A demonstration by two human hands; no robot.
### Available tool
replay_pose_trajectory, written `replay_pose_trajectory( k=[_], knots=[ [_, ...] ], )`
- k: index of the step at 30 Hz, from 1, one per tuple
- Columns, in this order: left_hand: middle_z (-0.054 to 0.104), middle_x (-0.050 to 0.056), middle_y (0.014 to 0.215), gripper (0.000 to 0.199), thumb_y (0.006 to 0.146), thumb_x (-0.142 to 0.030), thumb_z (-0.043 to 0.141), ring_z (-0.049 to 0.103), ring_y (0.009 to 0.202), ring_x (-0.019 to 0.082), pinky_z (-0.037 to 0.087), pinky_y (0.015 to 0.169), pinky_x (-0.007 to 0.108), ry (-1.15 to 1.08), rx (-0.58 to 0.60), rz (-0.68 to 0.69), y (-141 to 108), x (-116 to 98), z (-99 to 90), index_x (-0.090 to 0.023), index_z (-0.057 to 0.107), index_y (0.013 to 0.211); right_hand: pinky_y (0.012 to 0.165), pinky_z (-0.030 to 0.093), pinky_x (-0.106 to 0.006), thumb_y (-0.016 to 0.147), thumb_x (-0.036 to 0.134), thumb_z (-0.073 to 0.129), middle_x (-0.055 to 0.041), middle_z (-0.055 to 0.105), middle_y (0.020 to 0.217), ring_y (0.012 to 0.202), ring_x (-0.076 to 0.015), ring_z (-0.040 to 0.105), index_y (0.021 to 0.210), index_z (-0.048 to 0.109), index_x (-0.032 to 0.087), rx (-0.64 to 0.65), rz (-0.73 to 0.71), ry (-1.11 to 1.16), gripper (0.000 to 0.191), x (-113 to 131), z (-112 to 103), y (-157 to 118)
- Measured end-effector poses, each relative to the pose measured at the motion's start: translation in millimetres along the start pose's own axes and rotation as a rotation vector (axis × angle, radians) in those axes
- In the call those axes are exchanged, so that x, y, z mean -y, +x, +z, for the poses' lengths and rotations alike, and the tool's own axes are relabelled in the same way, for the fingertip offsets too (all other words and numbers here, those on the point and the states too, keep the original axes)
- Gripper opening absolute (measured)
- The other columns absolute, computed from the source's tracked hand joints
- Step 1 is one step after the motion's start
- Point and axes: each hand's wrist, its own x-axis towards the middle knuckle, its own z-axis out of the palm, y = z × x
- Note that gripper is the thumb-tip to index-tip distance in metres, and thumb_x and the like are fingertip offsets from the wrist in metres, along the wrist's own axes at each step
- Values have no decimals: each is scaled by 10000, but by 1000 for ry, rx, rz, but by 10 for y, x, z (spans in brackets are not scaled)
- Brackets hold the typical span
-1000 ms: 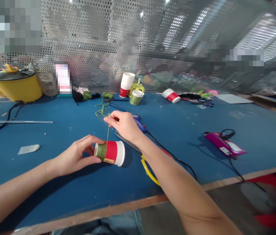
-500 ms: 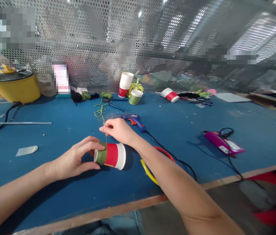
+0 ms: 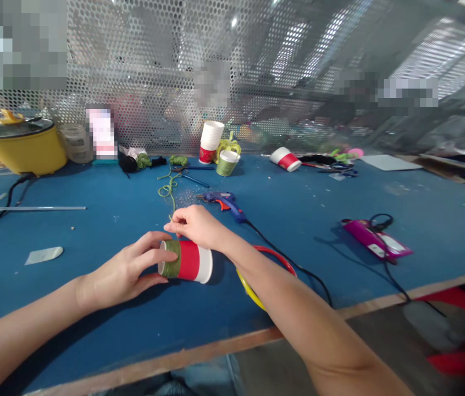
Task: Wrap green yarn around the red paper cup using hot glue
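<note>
A red and white paper cup (image 3: 190, 260) lies on its side on the blue table, its narrow end wrapped in green yarn. My left hand (image 3: 133, 267) holds the cup at that wrapped end, fingers over the top and thumb below. Just above the cup, my right hand (image 3: 189, 224) pinches the green yarn (image 3: 169, 190), which trails back in loose loops to a small green ball (image 3: 178, 160). Behind my right hand lies a blue glue gun (image 3: 226, 201) with a black cable.
A yellow pot (image 3: 18, 146) stands at the back left. Stacked cups (image 3: 211, 142) and a green-wrapped cup (image 3: 228, 163) stand at the back. Another cup (image 3: 286, 159) lies on its side. A purple packet (image 3: 376, 238) is at right; red and yellow handles (image 3: 253, 291) lie under my right forearm.
My right hand has come down toward the cup, still pinching the yarn. The fingers of my left hand have shifted slightly on the cup.
</note>
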Motion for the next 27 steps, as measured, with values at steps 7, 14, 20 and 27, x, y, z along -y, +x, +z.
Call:
replay_pose_trajectory(
  k=[7,14,20,27],
  knots=[
    [431,131,1232,362,858,-162,515,495,1101,228,476,882,354,-5,-2,-28,-1,7,13,-209,386,1193,524,288,-205,760,228,606,47,473,480,488,-64,397,511,507,138,45,-14,3,283,-7,5,0],
    [445,118,1225,481,826,-237,579,563,964,199,505,843,343,-123,-18,-164,26,-5,-5,-222,353,1249,525,284,-208,765,225,594,41,460,481,501,-71,405,510,508,136,50,-6,-43,284,-33,-7,40],
    [460,106,1197,544,773,-267,644,563,949,199,502,847,349,-227,-46,-232,47,20,40,-213,364,1236,529,291,-211,756,242,600,39,464,478,494,-73,404,506,510,138,31,3,-68,285,-77,0,102],
    [519,107,1116,427,821,-258,586,569,915,194,513,806,342,-306,-84,-219,79,8,47,-193,393,1196,509,272,-215,760,257,587,42,452,476,492,-74,391,513,509,138,31,11,-67,285,-91,9,102]
  ],
)
